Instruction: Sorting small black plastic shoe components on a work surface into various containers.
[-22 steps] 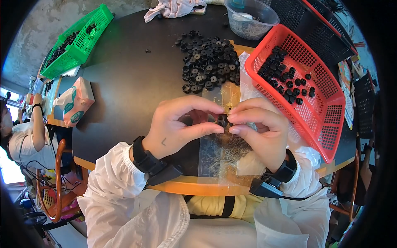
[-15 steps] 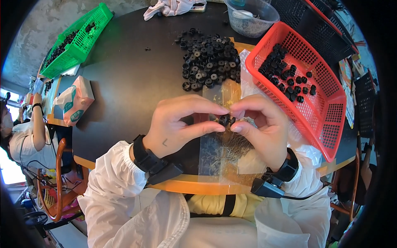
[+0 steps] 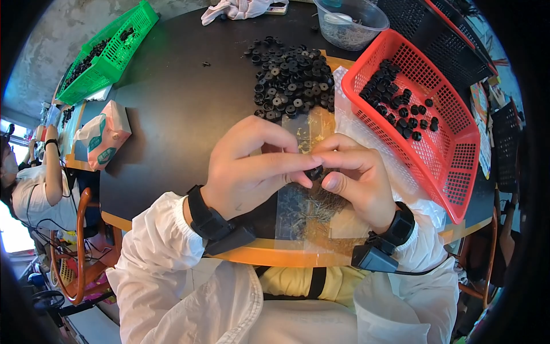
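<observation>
Both hands meet over the near part of the table, around a small black round plastic part (image 3: 314, 172), largely covered by fingers. My left hand (image 3: 246, 163) pinches it between thumb and fingers. From the other side my right hand (image 3: 361, 180) closes on it with index finger and thumb. Below them lies a spread of thin metal pins (image 3: 326, 207) on a clear plastic sheet taped to the table. Beyond the hands sits a heap of similar black round parts (image 3: 295, 80). More black parts lie in the red basket (image 3: 452, 143) on the right.
A green basket (image 3: 109, 74) holding black pieces is at the far left, with a tissue pack (image 3: 109, 136) nearer. A clear bowl of pins (image 3: 352, 37) and a pink cloth (image 3: 240, 10) stand at the back. Another person (image 3: 48, 189) sits at the left.
My left hand has turned, its fingers now folding over the black round part and covering more of it. My right fingers have drawn closer to it.
</observation>
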`<state>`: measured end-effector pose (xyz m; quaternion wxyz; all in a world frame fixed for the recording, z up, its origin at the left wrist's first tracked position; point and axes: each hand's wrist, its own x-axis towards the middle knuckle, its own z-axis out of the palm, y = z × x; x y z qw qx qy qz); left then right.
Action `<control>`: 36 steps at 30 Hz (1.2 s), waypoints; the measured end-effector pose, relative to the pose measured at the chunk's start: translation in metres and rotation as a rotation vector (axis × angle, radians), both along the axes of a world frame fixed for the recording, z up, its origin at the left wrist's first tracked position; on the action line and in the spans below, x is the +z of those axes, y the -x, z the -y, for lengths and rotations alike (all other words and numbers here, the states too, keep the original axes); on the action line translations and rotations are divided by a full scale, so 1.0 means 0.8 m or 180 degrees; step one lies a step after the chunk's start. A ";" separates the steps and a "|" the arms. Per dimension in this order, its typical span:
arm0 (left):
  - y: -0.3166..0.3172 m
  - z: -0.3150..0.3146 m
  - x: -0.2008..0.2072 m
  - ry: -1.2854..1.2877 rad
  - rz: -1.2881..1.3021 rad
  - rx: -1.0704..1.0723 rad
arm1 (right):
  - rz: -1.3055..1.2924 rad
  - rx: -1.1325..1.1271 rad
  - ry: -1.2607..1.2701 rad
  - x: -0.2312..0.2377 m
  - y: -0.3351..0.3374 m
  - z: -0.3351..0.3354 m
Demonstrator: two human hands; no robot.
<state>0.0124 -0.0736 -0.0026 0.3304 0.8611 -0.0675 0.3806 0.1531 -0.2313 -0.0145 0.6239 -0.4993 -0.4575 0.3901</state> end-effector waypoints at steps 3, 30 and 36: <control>0.001 0.008 0.001 -0.0339 0.0197 0.0067 | -0.0044 -0.0022 -0.0010 0.004 0.002 0.003; -0.006 -0.068 -0.005 -0.0009 -0.0122 0.1432 | 0.4334 -0.1012 -0.0104 0.035 -0.006 -0.007; -0.001 -0.067 -0.009 -0.1086 -0.1197 0.1614 | 0.4146 -0.1092 0.0200 0.023 -0.005 -0.007</control>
